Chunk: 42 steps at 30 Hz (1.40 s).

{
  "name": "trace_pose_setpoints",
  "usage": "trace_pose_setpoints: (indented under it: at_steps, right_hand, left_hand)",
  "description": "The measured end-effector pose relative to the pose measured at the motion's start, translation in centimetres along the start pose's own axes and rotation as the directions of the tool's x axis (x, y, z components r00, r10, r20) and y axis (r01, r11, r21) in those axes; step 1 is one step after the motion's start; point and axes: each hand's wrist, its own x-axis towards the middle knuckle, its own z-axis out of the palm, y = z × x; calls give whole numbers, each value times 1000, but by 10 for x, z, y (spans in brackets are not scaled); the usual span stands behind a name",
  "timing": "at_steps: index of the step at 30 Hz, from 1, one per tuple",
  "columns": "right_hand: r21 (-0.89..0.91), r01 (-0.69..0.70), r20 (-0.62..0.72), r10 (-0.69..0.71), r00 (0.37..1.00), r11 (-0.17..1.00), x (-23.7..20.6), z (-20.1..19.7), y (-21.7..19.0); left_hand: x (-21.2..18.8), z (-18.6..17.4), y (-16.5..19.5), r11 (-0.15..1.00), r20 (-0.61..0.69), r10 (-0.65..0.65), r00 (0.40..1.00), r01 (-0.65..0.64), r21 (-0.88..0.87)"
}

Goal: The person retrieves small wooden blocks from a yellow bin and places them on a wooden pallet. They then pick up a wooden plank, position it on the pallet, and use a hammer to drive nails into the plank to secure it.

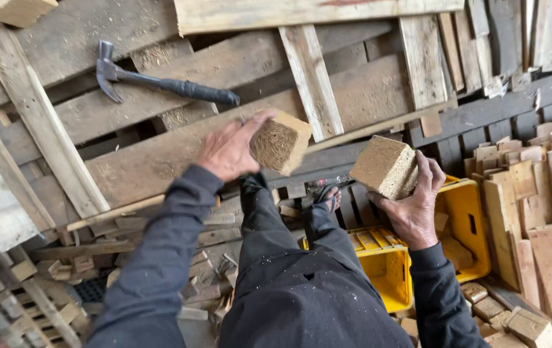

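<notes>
My left hand [227,149] grips a pressed-wood pallet block [280,143] and holds it over the slats of a weathered wooden pallet [160,154]. My right hand [414,203] holds a second, similar tan block [385,167] above a yellow plastic crate [466,212]. A claw hammer [160,82] with a black grip lies on the pallet boards, up and to the left of my left hand. Both arms wear dark sleeves, and my dark-trousered leg and foot [324,196] reach towards the pallet between the hands.
More pallets and loose boards [431,58] lean across the top. Short cut planks [547,212] stand stacked at the right. Scrap wood pieces and blocks [211,270] litter the ground below and at the lower right [514,322].
</notes>
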Motion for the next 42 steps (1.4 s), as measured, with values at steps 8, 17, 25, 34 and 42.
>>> trace_pose_setpoints:
  at_steps: [8,17,25,34,42]
  right_hand:
    - [20,-79,5,79,997,997,-40,7,18]
    - [132,-147,55,141,989,980,-29,47,2]
    - [41,17,36,-18,999,999,14,48,-13]
    - [-46,167,179,-156,971,985,119,25,0]
    - [721,-684,679,81,729,111,116,26,0]
  left_hand:
    - [26,-20,21,822,99,306,947,-316,475]
    - [24,32,17,927,-13,-293,956,287,242]
    - [59,-11,-32,703,374,101,922,-332,629]
    - [34,-35,0,793,162,135,978,-205,574]
    - [12,-19,56,774,19,-51,999,52,-631]
